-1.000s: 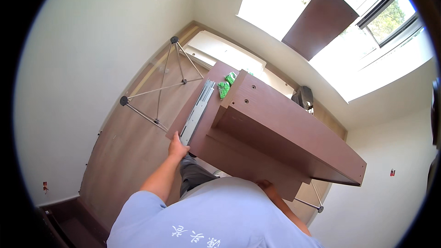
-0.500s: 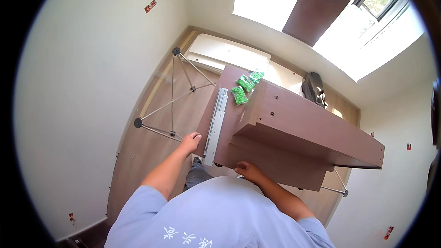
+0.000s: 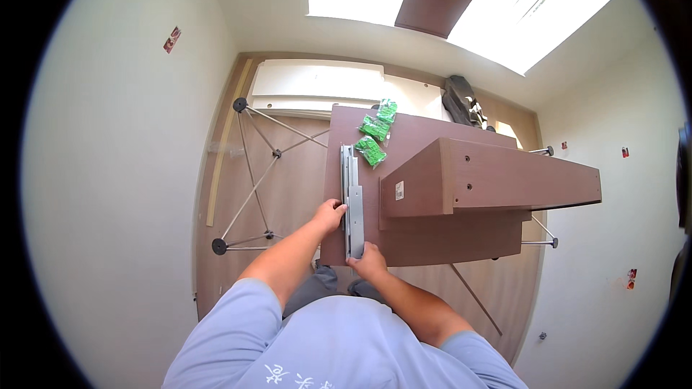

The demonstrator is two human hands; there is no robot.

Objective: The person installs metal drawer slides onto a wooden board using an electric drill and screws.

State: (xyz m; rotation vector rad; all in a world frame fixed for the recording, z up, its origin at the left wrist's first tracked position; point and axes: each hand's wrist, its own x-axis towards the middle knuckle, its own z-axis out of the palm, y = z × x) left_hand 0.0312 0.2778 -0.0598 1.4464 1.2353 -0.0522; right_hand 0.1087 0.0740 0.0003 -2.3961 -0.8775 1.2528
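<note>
1. Since the half-second-earlier frame, the right hand [image 3: 370, 262] has moved from the front of the board to the near end of the metal rails [image 3: 357, 216], and the left hand [image 3: 330, 216] has come from the board's left edge to the rails' left side; the whole view has turned too.
2. The rails lie lengthwise near the left edge of the brown board [image 3: 422, 135], left of the raised brown panel piece [image 3: 519, 173] and just below the green packets [image 3: 372, 151].
3. The right hand appears to pinch the near end, its thumb at the corner and fingers along the right side. The left hand's fingers curl against the left side; whether they squeeze, I cannot tell.
4. The rails look stiff and fairly heavy for their slimness, smooth enough to slip, and not fragile. Their nested sections may slide lengthwise if tilted.
5. A sound hold would take both long sides, with one hand near each end, pressing the layers together and keeping fingertips clear of the sliding channels.
</note>
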